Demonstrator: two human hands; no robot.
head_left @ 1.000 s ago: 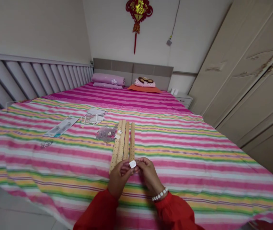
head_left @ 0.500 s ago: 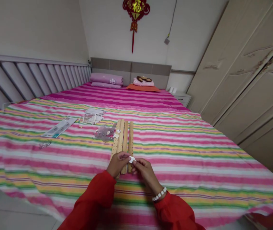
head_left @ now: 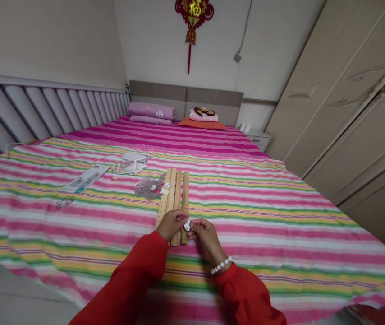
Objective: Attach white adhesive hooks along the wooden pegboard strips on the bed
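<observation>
My left hand (head_left: 171, 224) and my right hand (head_left: 205, 234) meet over the near ends of several long wooden slats with rows of holes (head_left: 176, 196). Both hands pinch a small white piece (head_left: 187, 225) between their fingertips, just above the slats. The slats lie side by side on a striped bedspread (head_left: 263, 216). Both arms wear red sleeves, and a white bead bracelet (head_left: 221, 265) sits on my right wrist.
A clear bag of small parts (head_left: 148, 187) lies left of the slats. Farther left lie paper sheets (head_left: 130, 164), a flat package (head_left: 84, 178) and a small wire item (head_left: 64, 202). Pillows (head_left: 152, 111) sit at the headboard. A wardrobe (head_left: 355, 113) stands to the right.
Both hands moved a little forward and lower over the slat ends, still pinching the white piece, which has turned edge-on and looks smaller.
</observation>
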